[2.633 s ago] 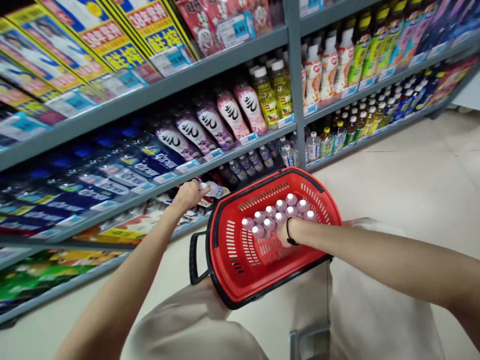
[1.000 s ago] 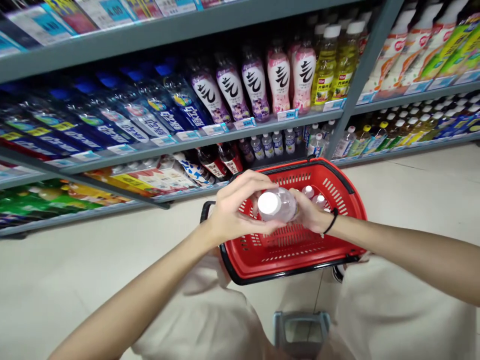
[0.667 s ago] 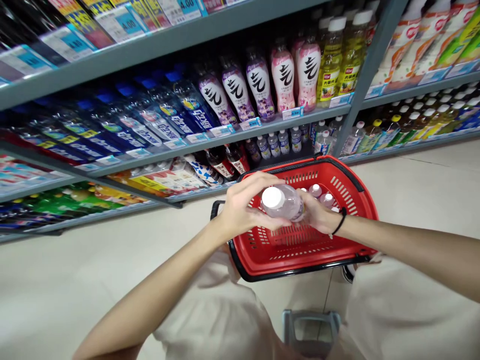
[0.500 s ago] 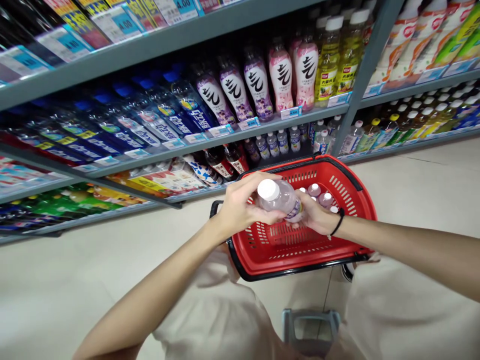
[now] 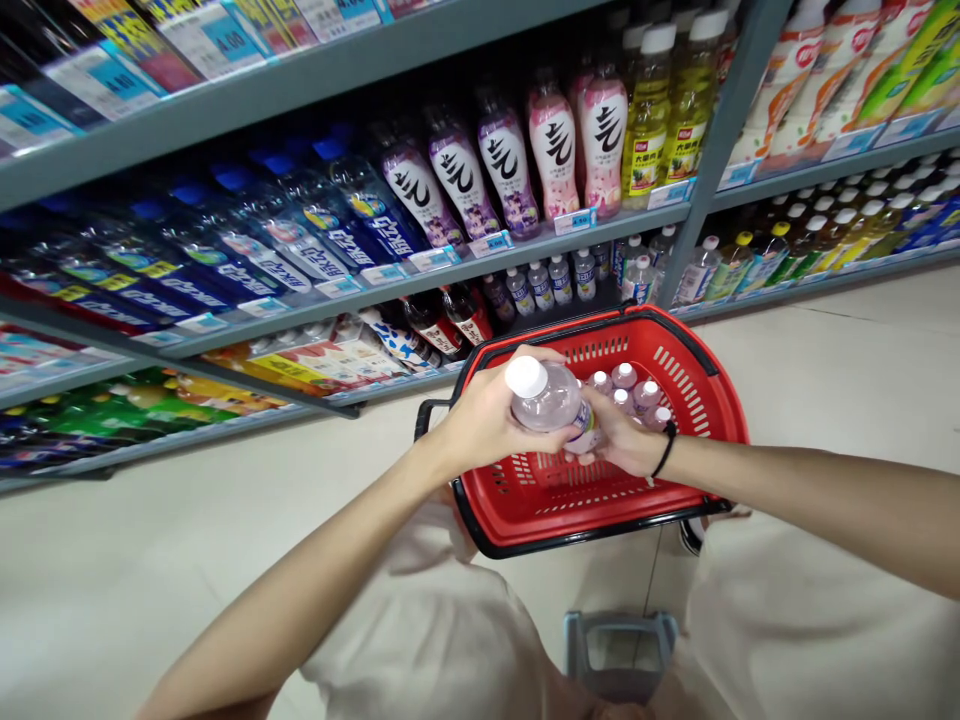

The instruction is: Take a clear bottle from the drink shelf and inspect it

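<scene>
The left hand (image 5: 487, 420) and right hand (image 5: 619, 445) have their fingers closed around a clear plastic bottle with a white cap (image 5: 546, 397), held over the left side of a red plastic basket (image 5: 675, 335); setting it among the white-capped bottles (image 5: 624, 376) would call for loosening both grips.

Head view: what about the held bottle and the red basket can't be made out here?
- The held bottle's label: mostly covered by the left hand and right hand.
- The bottles in the red basket: the full count is hidden behind the right hand and the held bottle.
</scene>
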`<control>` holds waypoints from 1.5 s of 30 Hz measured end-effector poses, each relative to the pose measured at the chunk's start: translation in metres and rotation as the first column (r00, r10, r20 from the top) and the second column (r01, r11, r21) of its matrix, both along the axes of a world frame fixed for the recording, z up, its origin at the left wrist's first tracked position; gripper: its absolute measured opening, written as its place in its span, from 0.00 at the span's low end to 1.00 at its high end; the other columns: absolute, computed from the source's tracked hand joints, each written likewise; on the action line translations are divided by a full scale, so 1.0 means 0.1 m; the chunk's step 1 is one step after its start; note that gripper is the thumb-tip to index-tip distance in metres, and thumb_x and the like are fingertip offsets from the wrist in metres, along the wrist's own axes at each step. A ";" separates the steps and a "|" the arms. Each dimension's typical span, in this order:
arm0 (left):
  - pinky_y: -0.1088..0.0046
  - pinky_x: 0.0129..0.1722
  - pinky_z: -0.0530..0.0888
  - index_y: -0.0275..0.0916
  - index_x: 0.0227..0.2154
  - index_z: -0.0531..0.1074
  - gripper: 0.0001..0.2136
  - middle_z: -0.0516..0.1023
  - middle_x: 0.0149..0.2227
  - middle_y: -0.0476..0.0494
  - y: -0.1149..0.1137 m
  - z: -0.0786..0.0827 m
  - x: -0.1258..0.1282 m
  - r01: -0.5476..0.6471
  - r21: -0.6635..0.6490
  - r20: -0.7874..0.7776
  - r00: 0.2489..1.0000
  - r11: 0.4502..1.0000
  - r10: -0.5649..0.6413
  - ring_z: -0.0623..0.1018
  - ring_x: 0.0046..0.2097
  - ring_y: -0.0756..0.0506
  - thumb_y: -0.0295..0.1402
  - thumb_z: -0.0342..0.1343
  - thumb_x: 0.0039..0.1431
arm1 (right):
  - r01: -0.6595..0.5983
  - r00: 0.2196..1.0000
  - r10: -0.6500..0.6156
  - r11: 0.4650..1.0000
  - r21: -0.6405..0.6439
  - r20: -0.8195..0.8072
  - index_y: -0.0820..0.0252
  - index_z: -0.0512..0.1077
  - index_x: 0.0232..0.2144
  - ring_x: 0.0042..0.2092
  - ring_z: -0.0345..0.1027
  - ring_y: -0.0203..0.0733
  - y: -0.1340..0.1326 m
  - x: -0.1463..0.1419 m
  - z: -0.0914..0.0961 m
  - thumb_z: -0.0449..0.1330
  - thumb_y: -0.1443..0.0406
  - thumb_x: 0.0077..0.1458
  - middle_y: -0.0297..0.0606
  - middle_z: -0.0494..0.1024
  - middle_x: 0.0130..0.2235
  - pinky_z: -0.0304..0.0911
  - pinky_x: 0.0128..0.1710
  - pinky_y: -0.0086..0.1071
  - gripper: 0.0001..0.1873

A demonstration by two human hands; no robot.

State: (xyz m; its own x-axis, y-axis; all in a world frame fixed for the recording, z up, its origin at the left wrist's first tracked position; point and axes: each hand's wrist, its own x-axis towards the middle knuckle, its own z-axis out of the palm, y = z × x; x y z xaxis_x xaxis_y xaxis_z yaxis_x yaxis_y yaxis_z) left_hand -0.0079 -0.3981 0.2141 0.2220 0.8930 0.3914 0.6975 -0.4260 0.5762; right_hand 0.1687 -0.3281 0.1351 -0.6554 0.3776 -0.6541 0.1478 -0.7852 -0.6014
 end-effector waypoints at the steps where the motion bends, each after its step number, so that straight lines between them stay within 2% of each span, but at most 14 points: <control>1: 0.70 0.50 0.80 0.39 0.55 0.71 0.30 0.82 0.51 0.40 0.00 0.00 -0.01 -0.008 -0.008 -0.001 1.000 1.000 0.008 0.84 0.48 0.43 0.42 0.73 0.52 | 0.000 1.000 0.000 1.000 0.004 0.003 0.63 0.70 0.39 0.20 0.69 0.40 0.00 0.00 0.02 0.41 0.56 0.75 0.36 0.72 0.22 0.54 0.14 0.24 0.23; 6: 0.71 0.50 0.80 0.39 0.55 0.72 0.29 0.83 0.50 0.42 0.01 0.00 -0.04 -0.020 -0.018 0.008 1.000 1.000 0.020 0.84 0.47 0.44 0.40 0.73 0.52 | -0.028 1.000 0.028 0.999 0.019 0.013 0.62 0.68 0.36 0.21 0.70 0.38 -0.01 0.02 0.10 0.40 0.57 0.76 0.38 0.74 0.23 0.55 0.15 0.23 0.24; 13: 0.76 0.46 0.79 0.37 0.54 0.72 0.29 0.84 0.47 0.44 0.00 -0.01 -0.06 -0.007 0.002 -0.012 1.000 1.000 0.007 0.84 0.43 0.47 0.38 0.74 0.52 | -0.052 0.999 0.051 0.998 0.019 0.006 0.63 0.69 0.36 0.21 0.70 0.38 -0.01 0.02 0.08 0.39 0.53 0.77 0.37 0.74 0.23 0.56 0.15 0.24 0.28; 21: 0.74 0.48 0.80 0.36 0.53 0.72 0.27 0.84 0.48 0.41 0.01 -0.01 -0.07 -0.004 0.010 0.002 1.000 1.000 0.004 0.84 0.44 0.46 0.39 0.73 0.53 | -0.092 0.996 0.092 0.996 0.016 0.013 0.65 0.71 0.37 0.21 0.70 0.36 -0.01 0.04 0.13 0.37 0.52 0.78 0.41 0.78 0.27 0.57 0.16 0.23 0.31; 26: 0.73 0.47 0.80 0.35 0.53 0.73 0.27 0.84 0.48 0.40 0.01 -0.01 -0.07 -0.016 0.010 -0.017 1.000 1.000 0.016 0.84 0.45 0.45 0.41 0.72 0.54 | -0.119 0.993 0.119 0.993 0.005 0.003 0.64 0.70 0.38 0.21 0.71 0.37 0.00 0.05 0.11 0.35 0.50 0.78 0.42 0.79 0.27 0.56 0.15 0.23 0.32; 33: 0.71 0.50 0.80 0.36 0.54 0.73 0.28 0.84 0.49 0.40 0.00 -0.01 -0.08 -0.050 -0.069 -0.026 0.998 0.996 0.048 0.84 0.46 0.44 0.43 0.71 0.54 | -0.119 0.993 0.119 0.993 0.008 0.003 0.64 0.70 0.37 0.21 0.71 0.37 0.00 0.05 0.12 0.35 0.51 0.79 0.42 0.79 0.27 0.57 0.15 0.23 0.32; 45: 0.73 0.47 0.79 0.35 0.54 0.73 0.28 0.84 0.49 0.41 0.00 -0.01 -0.10 -0.032 -0.041 -0.040 0.999 0.999 0.030 0.84 0.45 0.45 0.42 0.72 0.54 | -0.107 0.994 0.107 0.994 -0.009 -0.019 0.64 0.71 0.40 0.22 0.71 0.37 0.00 0.05 0.01 0.39 0.51 0.78 0.42 0.80 0.28 0.59 0.16 0.24 0.30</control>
